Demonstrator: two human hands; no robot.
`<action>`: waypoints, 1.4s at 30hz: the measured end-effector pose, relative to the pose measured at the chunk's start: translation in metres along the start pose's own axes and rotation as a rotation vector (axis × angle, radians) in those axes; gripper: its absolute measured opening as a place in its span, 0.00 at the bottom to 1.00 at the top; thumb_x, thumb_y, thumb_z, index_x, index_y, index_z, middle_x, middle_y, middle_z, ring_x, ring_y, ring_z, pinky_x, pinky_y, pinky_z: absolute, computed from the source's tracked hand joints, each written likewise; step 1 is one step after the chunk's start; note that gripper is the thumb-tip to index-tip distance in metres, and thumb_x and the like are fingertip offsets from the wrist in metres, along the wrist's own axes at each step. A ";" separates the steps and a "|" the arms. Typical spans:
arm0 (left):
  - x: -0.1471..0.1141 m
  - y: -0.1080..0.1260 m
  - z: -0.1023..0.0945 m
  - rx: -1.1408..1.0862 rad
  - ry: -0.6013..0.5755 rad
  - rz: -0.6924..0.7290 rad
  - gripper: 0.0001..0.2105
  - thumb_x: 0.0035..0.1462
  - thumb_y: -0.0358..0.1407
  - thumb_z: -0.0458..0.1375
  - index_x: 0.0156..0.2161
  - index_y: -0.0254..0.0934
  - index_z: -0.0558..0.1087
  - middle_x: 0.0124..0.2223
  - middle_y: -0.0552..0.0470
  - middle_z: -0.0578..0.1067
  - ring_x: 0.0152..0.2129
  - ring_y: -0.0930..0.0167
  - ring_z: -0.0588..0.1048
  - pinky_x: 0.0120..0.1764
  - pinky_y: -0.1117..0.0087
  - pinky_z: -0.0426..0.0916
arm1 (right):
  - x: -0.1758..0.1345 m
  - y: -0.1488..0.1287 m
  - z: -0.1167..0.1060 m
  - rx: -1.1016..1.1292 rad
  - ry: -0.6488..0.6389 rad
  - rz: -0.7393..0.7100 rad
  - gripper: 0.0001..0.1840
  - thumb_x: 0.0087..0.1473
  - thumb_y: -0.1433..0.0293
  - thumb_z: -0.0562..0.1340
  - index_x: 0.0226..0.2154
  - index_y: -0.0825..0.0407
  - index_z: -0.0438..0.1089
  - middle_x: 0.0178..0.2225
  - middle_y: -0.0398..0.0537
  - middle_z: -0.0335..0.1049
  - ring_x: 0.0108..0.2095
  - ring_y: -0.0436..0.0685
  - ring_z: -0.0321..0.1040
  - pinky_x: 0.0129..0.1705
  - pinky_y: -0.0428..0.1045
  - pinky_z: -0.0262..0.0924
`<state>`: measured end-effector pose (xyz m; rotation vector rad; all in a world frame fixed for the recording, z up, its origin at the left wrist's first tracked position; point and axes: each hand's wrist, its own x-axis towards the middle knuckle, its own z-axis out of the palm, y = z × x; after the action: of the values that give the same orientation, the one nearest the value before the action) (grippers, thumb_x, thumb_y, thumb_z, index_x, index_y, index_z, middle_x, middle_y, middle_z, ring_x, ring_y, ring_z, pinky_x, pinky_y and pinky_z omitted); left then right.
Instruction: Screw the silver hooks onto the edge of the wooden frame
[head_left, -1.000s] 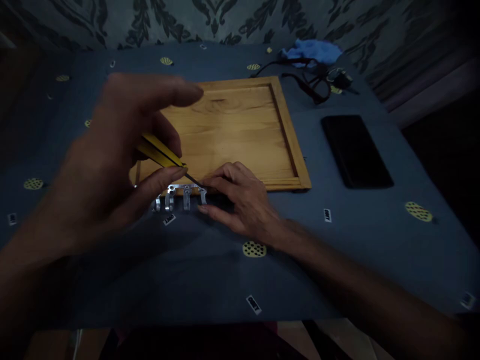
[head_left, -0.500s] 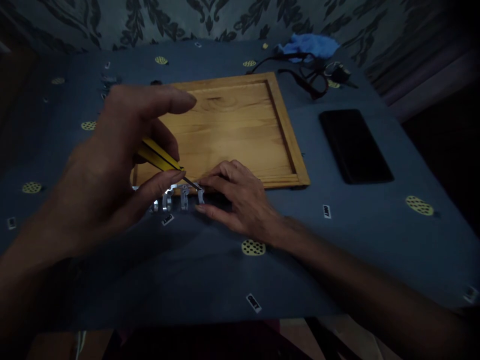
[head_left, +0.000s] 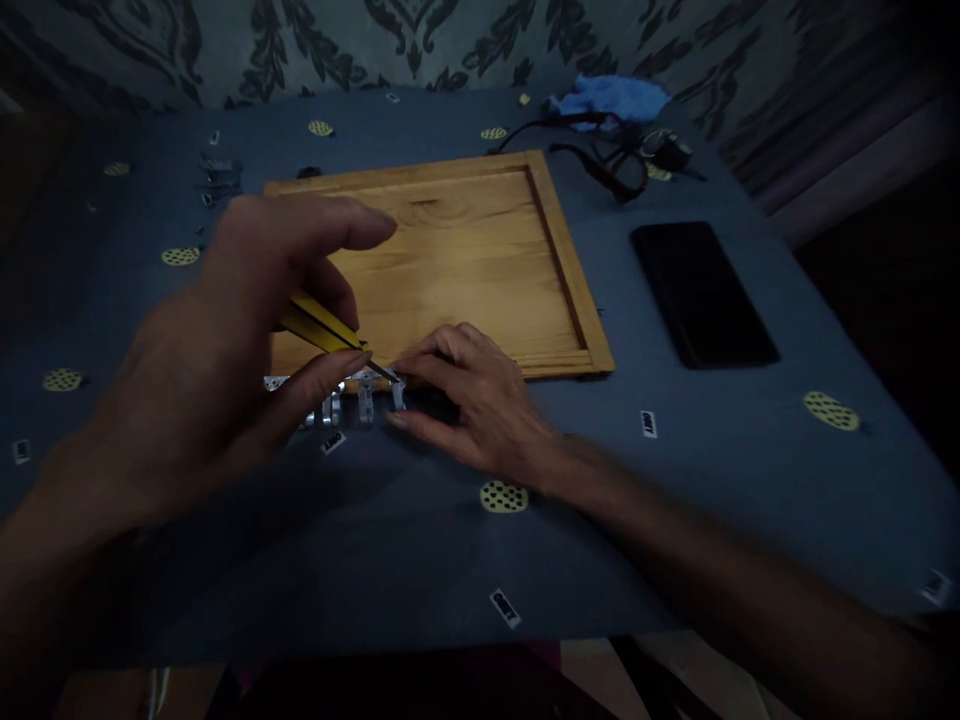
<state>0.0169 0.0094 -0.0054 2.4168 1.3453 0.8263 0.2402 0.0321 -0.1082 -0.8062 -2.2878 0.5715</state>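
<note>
My left hand (head_left: 225, 330) grips a yellow and black screwdriver (head_left: 321, 322) between thumb and fingers, with the index finger lifted off it. The thin metal shaft slants down to the right, its tip at the rightmost of several silver metal hooks (head_left: 365, 399). These hooks line the near edge of a shallow framed wooden board (head_left: 450, 260). My right hand (head_left: 480, 400) pinches that rightmost hook (head_left: 398, 396) from the right, thumb in front and fingers on the board's edge. Part of the hook row is hidden behind my left thumb.
A black rectangular case (head_left: 705, 295) lies to the right of the board. Dark-framed glasses (head_left: 611, 175), keys (head_left: 666, 150) and a blue cloth (head_left: 611, 100) are at the back right. More small metal pieces (head_left: 220, 175) lie at the back left on the patterned tablecloth (head_left: 420, 560).
The view has shifted slightly. Both hands keep nearly the same pose, and the screwdriver tip stays at the rightmost hook.
</note>
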 end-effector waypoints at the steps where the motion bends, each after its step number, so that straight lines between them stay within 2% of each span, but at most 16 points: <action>1: -0.001 0.000 0.000 0.011 -0.001 0.001 0.27 0.60 0.35 0.62 0.63 0.52 0.64 0.53 0.50 0.74 0.41 0.66 0.79 0.42 0.59 0.78 | 0.000 0.000 0.000 -0.004 0.000 -0.002 0.27 0.66 0.48 0.57 0.48 0.52 0.74 0.42 0.54 0.73 0.44 0.62 0.67 0.44 0.58 0.64; 6: -0.003 -0.001 0.000 0.099 -0.019 0.032 0.28 0.61 0.35 0.58 0.65 0.50 0.61 0.57 0.49 0.73 0.40 0.66 0.79 0.39 0.60 0.79 | 0.000 0.000 0.000 -0.017 -0.009 0.002 0.28 0.66 0.46 0.55 0.48 0.53 0.73 0.43 0.55 0.73 0.45 0.63 0.67 0.44 0.59 0.64; 15: -0.004 0.002 0.004 0.134 -0.007 0.094 0.28 0.62 0.33 0.57 0.66 0.48 0.61 0.58 0.52 0.74 0.41 0.70 0.78 0.39 0.68 0.80 | 0.001 0.000 -0.001 -0.041 -0.006 -0.003 0.30 0.66 0.45 0.54 0.46 0.53 0.73 0.43 0.54 0.73 0.44 0.63 0.67 0.43 0.58 0.65; 24: -0.005 0.005 0.003 0.154 0.020 0.096 0.28 0.61 0.33 0.58 0.66 0.48 0.62 0.58 0.53 0.74 0.41 0.69 0.78 0.37 0.68 0.80 | 0.001 0.000 0.000 -0.037 -0.006 -0.005 0.30 0.66 0.46 0.54 0.47 0.55 0.74 0.43 0.55 0.72 0.44 0.63 0.67 0.44 0.58 0.64; 33: -0.006 0.000 0.005 0.177 0.017 0.075 0.30 0.62 0.39 0.61 0.67 0.53 0.59 0.58 0.54 0.73 0.42 0.67 0.78 0.39 0.65 0.78 | 0.001 0.001 0.000 -0.026 0.002 -0.019 0.32 0.66 0.45 0.54 0.47 0.56 0.74 0.42 0.56 0.72 0.44 0.63 0.66 0.43 0.58 0.63; 38: -0.006 -0.002 0.003 0.158 0.001 0.067 0.29 0.61 0.40 0.61 0.66 0.51 0.61 0.56 0.51 0.73 0.41 0.66 0.79 0.38 0.63 0.80 | 0.001 0.001 0.002 -0.032 0.010 -0.020 0.33 0.66 0.44 0.53 0.46 0.56 0.74 0.42 0.55 0.72 0.43 0.63 0.66 0.44 0.58 0.62; 42: -0.004 -0.002 0.001 0.110 -0.033 0.046 0.31 0.59 0.37 0.61 0.66 0.50 0.61 0.54 0.49 0.74 0.40 0.64 0.80 0.37 0.59 0.81 | 0.000 0.002 0.001 -0.025 0.001 -0.011 0.32 0.66 0.44 0.53 0.47 0.55 0.74 0.42 0.55 0.72 0.43 0.62 0.66 0.43 0.57 0.62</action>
<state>0.0142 0.0069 -0.0084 2.5422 1.3611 0.7386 0.2402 0.0329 -0.1101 -0.8048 -2.3017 0.5382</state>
